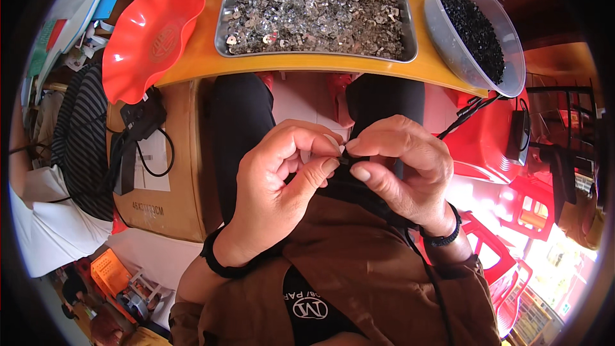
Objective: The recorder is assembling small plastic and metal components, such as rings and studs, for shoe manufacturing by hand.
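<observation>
Above my lap, both hands meet at the fingertips around a small black part (344, 157), mostly covered by the fingers. My left hand (272, 182) is closed in a pinch, thumb against fingers, on its left side. From the right, my right hand (410, 166) closes on the same piece between thumb and index finger. Beyond the hands, a metal tray (314, 56) on the table holds a heap of small shiny metal pieces (314, 9). To its right stands a translucent plastic bowl (511, 64) with many tiny black parts (471, 29) inside.
A red wavy-edged plate (147, 45) sits at the left end of the yellow table (307, 64). Under it stands a cardboard box (160, 211) with a black adapter and cables (142, 118) on it. Red plastic stools (480, 147) are on the right.
</observation>
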`<state>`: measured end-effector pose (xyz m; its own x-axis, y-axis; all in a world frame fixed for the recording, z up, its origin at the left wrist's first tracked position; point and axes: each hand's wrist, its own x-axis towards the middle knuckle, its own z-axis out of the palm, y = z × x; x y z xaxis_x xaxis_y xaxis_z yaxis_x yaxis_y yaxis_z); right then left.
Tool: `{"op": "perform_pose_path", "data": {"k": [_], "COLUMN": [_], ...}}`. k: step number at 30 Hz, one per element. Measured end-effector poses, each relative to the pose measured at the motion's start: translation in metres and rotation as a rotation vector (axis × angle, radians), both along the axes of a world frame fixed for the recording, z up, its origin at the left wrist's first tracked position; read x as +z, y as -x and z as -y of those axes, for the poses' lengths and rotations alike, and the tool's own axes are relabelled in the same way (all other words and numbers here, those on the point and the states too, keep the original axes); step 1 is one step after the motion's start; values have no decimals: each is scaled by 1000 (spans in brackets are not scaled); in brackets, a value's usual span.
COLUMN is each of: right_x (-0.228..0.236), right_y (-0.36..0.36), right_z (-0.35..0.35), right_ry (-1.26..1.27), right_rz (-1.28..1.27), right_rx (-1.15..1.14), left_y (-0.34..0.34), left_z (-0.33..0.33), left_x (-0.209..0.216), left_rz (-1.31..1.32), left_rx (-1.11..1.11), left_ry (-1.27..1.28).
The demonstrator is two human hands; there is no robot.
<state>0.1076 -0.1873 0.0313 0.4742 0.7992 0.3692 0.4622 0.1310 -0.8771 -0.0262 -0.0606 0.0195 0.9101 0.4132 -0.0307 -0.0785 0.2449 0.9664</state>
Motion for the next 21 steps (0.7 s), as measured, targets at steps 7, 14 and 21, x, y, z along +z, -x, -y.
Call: {"op": "perform_pose_path", "data": {"k": [7, 14, 21], "right_x": [-3, -15, -5], "right_y": [2, 4, 3], "right_z": [1, 2, -1], "right_ry": [47, -30, -7], "right_rz": [73, -175, 40], "right_rx": [5, -7, -21], "left_y": [0, 0, 1], "left_z": [2, 2, 5], "left_x": [-3, 1, -5], "left_rz": [-6, -40, -15], "left_rx": [41, -26, 57], "left_ry": [-150, 183, 4]}}
